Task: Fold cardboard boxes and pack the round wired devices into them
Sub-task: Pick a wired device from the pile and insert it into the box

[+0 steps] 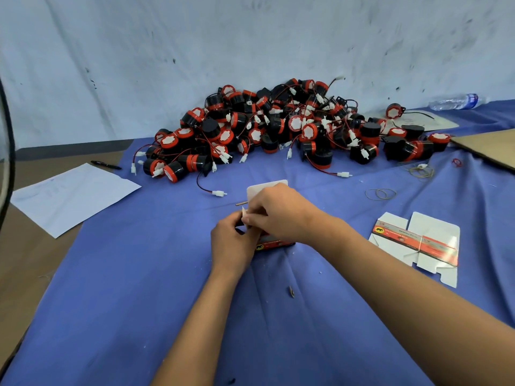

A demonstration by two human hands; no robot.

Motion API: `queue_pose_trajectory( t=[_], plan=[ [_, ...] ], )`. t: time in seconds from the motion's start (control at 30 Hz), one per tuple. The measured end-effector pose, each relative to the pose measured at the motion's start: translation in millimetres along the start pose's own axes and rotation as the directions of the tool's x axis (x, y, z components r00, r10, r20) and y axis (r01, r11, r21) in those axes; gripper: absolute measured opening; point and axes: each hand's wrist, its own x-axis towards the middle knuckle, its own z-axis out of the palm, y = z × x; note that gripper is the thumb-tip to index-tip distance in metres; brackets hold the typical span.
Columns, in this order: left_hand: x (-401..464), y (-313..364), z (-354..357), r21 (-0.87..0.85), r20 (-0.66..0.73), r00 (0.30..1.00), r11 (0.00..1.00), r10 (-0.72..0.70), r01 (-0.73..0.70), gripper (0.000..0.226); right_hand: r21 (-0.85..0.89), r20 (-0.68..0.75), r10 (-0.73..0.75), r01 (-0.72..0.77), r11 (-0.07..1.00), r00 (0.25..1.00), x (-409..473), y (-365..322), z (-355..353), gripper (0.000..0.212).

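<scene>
The small flap pinched at the top of the box (274, 242) could be creased crookedly or torn if it is pushed in while the tall white lid flap (266, 188) stands in the way, and the half-formed carton could be crushed if it is squeezed too hard from both sides; whether a device has been placed inside cannot be told, since the opening is hidden by the hands. The left hand (232, 242) is curled round the near left side of the box, with its thumb and fingers closed on the flap edge. The right hand (278, 211) is laid over the top from the right, its fingers bent and pinching the same flap, just touching the left hand. The box is held upright on the blue cloth of the bench (167, 274), in front of the pile of round wired devices (278, 126). A flat unfolded box (418, 245) is seen well apart to the right.
</scene>
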Motion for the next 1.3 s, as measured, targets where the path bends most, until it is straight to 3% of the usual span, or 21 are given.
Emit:
queue_pose_trajectory(
  t=[0.17, 0.3, 0.43, 0.53, 0.67, 0.8, 0.9, 1.1, 1.3],
  plan=[
    [2, 0, -11, -0.14, 0.167, 0.985, 0.988, -0.037, 0.06, 0.008, 0.149, -0.016, 0.041, -0.038, 0.988, 0.999, -2, 6, -4, 0.022],
    [3, 0, -14, -0.172, 0.179, 0.982, 0.981, -0.056, 0.088, 0.014, 0.184, 0.011, 0.1, -0.1, 0.978, 0.995, -5, 11, -14, 0.012],
    [2, 3, -14, -0.212, 0.232, 0.971, 0.971, -0.058, 0.108, 0.023, 0.036, -0.019, 0.094, -0.094, 0.995, 0.995, -6, 5, -7, 0.01],
    [-2, 9, -9, -0.193, 0.2, 0.977, 0.975, -0.073, 0.112, 0.019, -0.029, -0.073, 0.062, -0.065, 0.997, 0.995, -5, -1, -1, 0.034],
    [-3, 10, -10, -0.173, 0.205, 0.975, 0.977, -0.087, 0.123, 0.023, -0.182, -0.119, 0.049, -0.07, 0.981, 0.992, -6, -5, 7, 0.017],
    [1, 8, -22, -0.172, 0.36, 0.932, 0.98, -0.034, 0.102, 0.024, -0.324, -0.105, 0.028, -0.061, 0.944, 0.994, -9, -7, 15, 0.021],
    [2, 3, -22, -0.11, 0.363, 0.932, 0.993, 0.002, 0.041, 0.032, -0.343, -0.112, 0.025, -0.062, 0.937, 0.993, -7, -7, 15, 0.021],
    [4, 0, -22, -0.109, 0.346, 0.938, 0.991, -0.035, 0.077, 0.035, -0.324, 0.051, -0.028, 0.043, 0.945, 0.998, -6, -5, 6, 0.018],
    [5, -2, -21, -0.121, 0.332, 0.943, 0.99, -0.031, 0.075, 0.049, -0.318, 0.266, 0.022, 0.066, 0.946, 0.964, -15, 5, -2, 0.037]
  ],
)
